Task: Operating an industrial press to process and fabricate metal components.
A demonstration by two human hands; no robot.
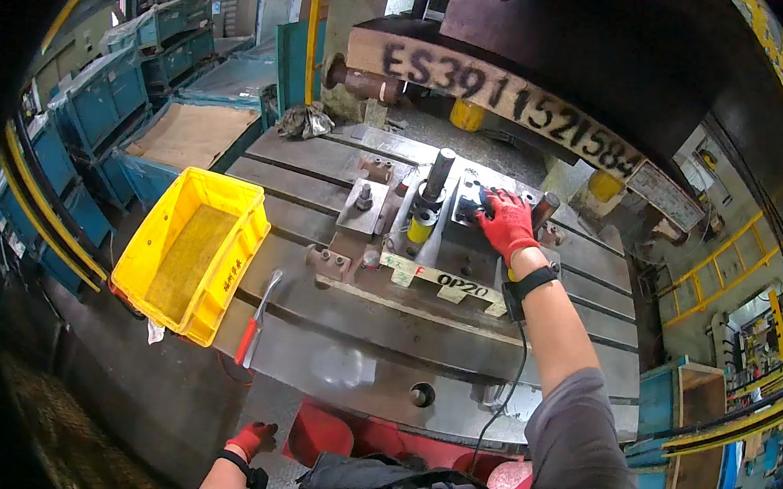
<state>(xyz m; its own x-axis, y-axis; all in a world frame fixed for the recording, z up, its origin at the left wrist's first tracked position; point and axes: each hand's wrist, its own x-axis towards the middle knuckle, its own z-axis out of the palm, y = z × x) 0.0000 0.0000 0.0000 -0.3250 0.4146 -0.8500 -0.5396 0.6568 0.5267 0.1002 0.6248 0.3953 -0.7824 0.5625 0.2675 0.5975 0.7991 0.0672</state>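
Note:
My right hand [510, 226], in a red glove, reaches forward onto the lower die [469, 260] of a press. Its fingers close around a small black part [471, 205] on the die's top; the glove hides some of that part. A dark upright guide post [439, 171] stands left of this hand, and a shorter post [546, 207] stands beside it on the right. My left hand [252, 439], also red-gloved, hangs low in front of the press bed, apart from everything. Its fingers are loosely bent with nothing visible in them.
A yellow plastic bin [190, 256] sits at the press bed's left edge. Red-handled tongs [257, 318] lie beside it on the slotted bed [345, 366]. The heavy upper die [505, 90] overhangs the back. A cable [517, 374] trails from my right wrist. Blue crates [99, 102] stand left.

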